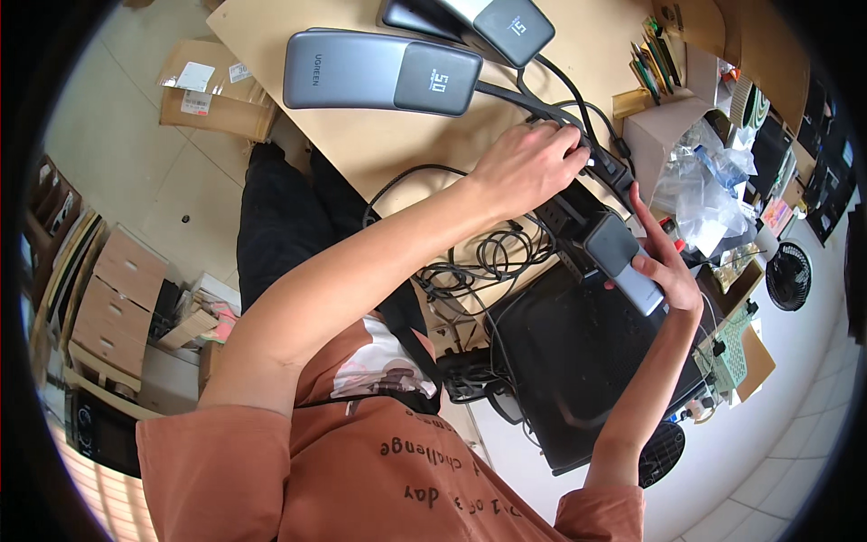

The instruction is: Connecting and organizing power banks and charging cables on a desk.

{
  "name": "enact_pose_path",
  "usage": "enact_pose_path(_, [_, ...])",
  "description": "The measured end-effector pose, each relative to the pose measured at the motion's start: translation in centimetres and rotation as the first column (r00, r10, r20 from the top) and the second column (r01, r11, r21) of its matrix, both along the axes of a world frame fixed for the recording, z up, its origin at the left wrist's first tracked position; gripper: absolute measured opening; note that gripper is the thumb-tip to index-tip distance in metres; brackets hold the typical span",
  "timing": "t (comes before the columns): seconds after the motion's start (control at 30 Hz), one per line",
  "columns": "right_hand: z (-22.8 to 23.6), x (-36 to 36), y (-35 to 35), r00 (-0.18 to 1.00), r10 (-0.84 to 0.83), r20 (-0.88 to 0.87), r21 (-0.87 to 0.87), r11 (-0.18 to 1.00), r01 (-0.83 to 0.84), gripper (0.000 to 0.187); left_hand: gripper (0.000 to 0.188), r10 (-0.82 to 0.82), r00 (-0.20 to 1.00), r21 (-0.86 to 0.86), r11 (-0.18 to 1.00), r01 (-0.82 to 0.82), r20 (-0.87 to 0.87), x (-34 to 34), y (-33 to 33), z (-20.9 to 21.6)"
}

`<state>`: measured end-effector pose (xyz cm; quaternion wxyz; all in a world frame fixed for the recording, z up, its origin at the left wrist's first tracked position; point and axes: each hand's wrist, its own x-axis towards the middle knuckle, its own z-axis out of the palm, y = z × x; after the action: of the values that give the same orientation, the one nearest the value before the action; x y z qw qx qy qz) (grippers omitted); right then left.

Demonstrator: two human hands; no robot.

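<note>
My left hand (528, 164) is closed in a pinch at a black power strip (614, 172), its fingertips on a dark cable end with a small white tip beside them. What exactly sits between the fingers is partly hidden. My right hand (670, 271) is wrapped round a small grey power bank (632, 271) with a dark end, and its index finger stretches up to the strip. Beyond the hands, a large grey power bank (357, 72) with a lit display lies on the wooden table (361, 135). A second power bank (510, 32) is beside it, with dark cables running toward my left hand.
Coiled black cables (488, 262) lie by the table's near edge. A large black flat panel (578, 370) stands below my right hand. Further right are a white box (650, 135), clear plastic bags (713, 185), pencils (652, 59) and a black fan (788, 275). A cardboard box (208, 86) is at left.
</note>
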<state>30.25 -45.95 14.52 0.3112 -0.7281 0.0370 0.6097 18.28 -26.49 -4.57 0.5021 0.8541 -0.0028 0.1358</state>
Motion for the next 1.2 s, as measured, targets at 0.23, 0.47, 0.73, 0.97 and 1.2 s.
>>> enact_pose_path(0.23, [-0.4, -0.2, -0.2, 1.0, 0.008, -0.005, -0.003, 1.0, -0.008, 0.106, 0.018, -0.002, 0.999, -0.012, 1.0, 0.002, 0.045, -0.2, -0.2, 1.6])
enact_pose_path(0.47, [-0.9, -0.6, -1.1, 1.0, -0.01, 0.019, 0.055, 0.998, 0.009, 0.102, 0.011, -0.026, 0.993, 0.201, 0.98, 0.003, 0.115, 2.4, 2.2, 2.9])
enact_pose_path(0.73, [-1.1, -0.7, -2.1, 0.995, 0.0, 0.096, 0.126, 0.992, -0.012, 0.099, 0.014, 0.034, 0.994, 0.037, 0.999, -0.039, 0.107, 1.8, 0.4, -0.3])
enact_pose_path(0.97, [-1.5, -1.1, -1.5, 0.998, -0.056, 0.041, 0.103, 0.993, 0.052, 0.106, 0.009, 0.126, 0.985, -0.058, 0.991, -0.12, 0.118, 2.1, -1.4, -2.2])
enact_pose_path(1.2, [-1.3, -0.9, -1.4, 0.995, -0.092, 0.039, 0.082, 0.993, 0.088, 0.106, 0.007, 0.15, 0.986, -0.079, 0.986, -0.145, 0.07, 2.4, -1.3, -1.7])
